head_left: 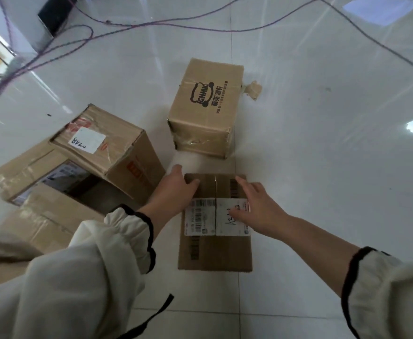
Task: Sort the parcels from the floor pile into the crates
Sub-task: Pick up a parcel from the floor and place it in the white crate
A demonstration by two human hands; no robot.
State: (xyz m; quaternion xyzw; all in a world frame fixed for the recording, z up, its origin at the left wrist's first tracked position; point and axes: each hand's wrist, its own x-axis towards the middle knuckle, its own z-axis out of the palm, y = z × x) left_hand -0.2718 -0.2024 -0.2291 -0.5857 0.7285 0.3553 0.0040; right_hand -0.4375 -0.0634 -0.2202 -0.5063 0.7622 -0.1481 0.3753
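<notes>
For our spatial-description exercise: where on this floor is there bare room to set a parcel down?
Bare tile lies right of the logo box and the labelled flat box, and on the near side of the flat box. The left is crowded: taped cartons sit packed together.

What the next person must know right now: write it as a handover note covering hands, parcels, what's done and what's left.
Left hand: fingers straight at the far left corner of the labelled parcel, thumb on top.
Right hand: spread flat on the parcel's right side, thumb on its white label.
The parcel lies flat on the floor, not yet lifted.
The GNMK box stands just beyond it. The taped box lies tilted to the left on other cartons.
Done: nothing that shows here, and no crate is in view.
Left: lift this parcel, crate it, then the others.
</notes>
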